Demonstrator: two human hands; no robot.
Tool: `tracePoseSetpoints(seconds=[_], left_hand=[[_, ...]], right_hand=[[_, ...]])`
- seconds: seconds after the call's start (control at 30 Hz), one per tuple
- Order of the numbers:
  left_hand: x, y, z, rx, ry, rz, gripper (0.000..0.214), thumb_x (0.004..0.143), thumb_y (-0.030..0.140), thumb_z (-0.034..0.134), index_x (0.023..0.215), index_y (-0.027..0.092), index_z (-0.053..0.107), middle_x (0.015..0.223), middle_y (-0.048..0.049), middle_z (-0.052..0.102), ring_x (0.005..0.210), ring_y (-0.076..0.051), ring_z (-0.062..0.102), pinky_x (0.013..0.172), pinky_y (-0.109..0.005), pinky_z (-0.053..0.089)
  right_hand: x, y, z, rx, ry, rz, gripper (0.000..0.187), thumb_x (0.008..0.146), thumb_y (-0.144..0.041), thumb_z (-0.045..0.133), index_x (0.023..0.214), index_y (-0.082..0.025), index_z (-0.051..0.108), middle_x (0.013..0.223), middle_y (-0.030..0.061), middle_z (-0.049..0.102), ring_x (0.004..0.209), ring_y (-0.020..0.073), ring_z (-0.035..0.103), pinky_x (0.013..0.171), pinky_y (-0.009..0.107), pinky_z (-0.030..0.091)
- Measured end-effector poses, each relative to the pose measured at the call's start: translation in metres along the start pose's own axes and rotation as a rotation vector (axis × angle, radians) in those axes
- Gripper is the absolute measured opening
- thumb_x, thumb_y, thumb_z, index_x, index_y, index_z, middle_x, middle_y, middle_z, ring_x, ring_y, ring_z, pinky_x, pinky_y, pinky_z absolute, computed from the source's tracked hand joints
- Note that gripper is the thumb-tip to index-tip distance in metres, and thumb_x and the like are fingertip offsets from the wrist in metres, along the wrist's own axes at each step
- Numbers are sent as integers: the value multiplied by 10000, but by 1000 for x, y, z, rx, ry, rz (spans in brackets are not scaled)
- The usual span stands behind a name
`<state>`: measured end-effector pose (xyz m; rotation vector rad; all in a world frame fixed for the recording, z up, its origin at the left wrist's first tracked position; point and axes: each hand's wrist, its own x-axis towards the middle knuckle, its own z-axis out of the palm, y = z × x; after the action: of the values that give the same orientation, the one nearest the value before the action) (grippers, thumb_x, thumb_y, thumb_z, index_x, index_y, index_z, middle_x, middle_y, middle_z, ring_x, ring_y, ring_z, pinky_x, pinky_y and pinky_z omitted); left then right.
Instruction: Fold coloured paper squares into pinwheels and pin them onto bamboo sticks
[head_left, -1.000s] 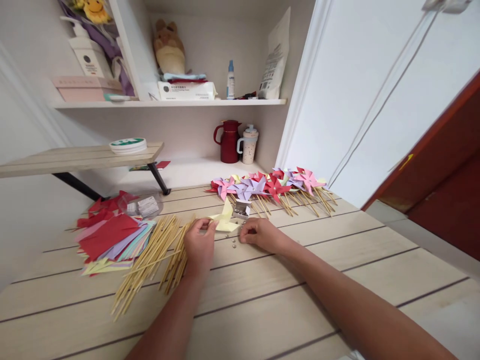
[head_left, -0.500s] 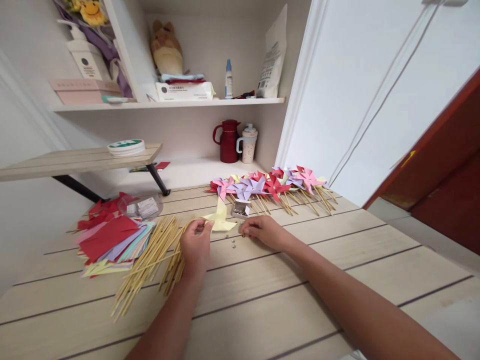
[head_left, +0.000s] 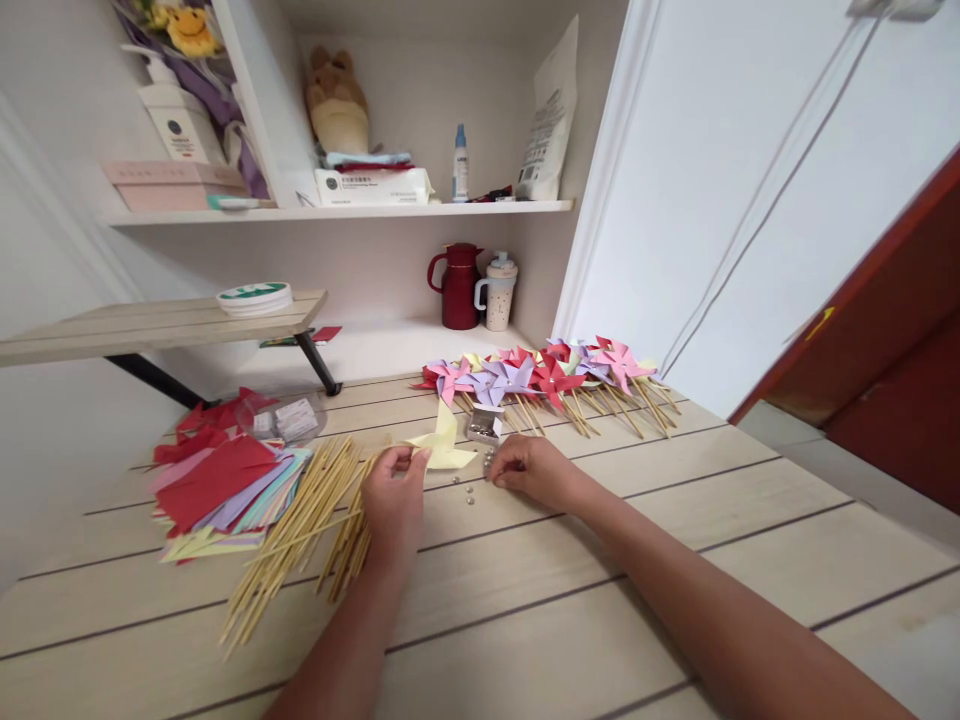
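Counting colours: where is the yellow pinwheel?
Head view, centre: the yellow pinwheel is pinched by the left hand, just left of the right hand and small box.

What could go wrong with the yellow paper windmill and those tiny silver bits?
The tiny silver bits lie loose on the table by the right hand; a nudge could roll them away. The yellow paper windmill is pinched only at its edge by the left hand, so its folds might spring open or crease. That arm lies close to the sticks and could scatter them.
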<state>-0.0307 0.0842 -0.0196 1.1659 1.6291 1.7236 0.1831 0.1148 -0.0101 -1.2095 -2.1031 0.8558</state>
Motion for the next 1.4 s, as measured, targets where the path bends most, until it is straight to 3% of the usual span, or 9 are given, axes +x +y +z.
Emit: tracePoseSetpoints(seconds=[0.27, 0.43, 0.63, 0.8, 1.1, 1.4], left_hand=[[1, -3, 0, -6, 22, -38, 227, 667, 397, 730, 716, 184, 670, 679, -4, 654, 678, -185, 602, 642, -276, 434], [2, -3, 0, -37, 25, -60, 223, 668, 391, 723, 693, 180, 654, 653, 0, 636, 645, -173, 587, 617, -267, 428], [2, -4, 0, -39, 40, -41, 226, 665, 393, 729, 689, 179, 657, 649, -1, 634, 640, -168, 580, 616, -264, 431], [2, -3, -1, -42, 57, -54, 228, 666, 396, 725, 694, 179, 664, 656, -3, 639, 648, -169, 578, 610, -262, 429], [2, -5, 1, -72, 73, -1, 213, 662, 384, 732, 681, 182, 667, 637, -2, 645, 619, -167, 582, 602, -264, 442], [2, 0, 1, -68, 60, -76, 207, 670, 381, 706, 697, 181, 660, 671, -20, 662, 669, -189, 595, 631, -283, 449]], right_hand=[[3, 7, -1, 103, 170, 79, 144, 788, -190, 593, 810, -192, 736, 760, 23, 710, 706, 176, 616, 663, 273, 456], [4, 9, -2, -36, 225, -3, 157, 786, -164, 617, 843, -203, 758, 918, 63, 723, 818, 197, 640, 737, 297, 470], [3, 8, -2, -53, 232, -25, 136, 788, -133, 632, 777, -209, 744, 848, 44, 715, 804, 194, 640, 740, 294, 472], [9, 1, 5, -161, 330, -91, 210, 911, -243, 571, 944, -237, 779, 924, 61, 724, 822, 200, 653, 756, 308, 477], [18, -3, 23, -437, 225, -12, 262, 926, -288, 573, 1122, -344, 737, 1105, 12, 755, 952, 215, 691, 755, 283, 466], [20, -3, 21, -380, 220, 34, 208, 890, -259, 592, 992, -310, 766, 1036, -5, 773, 931, 200, 687, 757, 270, 455]])
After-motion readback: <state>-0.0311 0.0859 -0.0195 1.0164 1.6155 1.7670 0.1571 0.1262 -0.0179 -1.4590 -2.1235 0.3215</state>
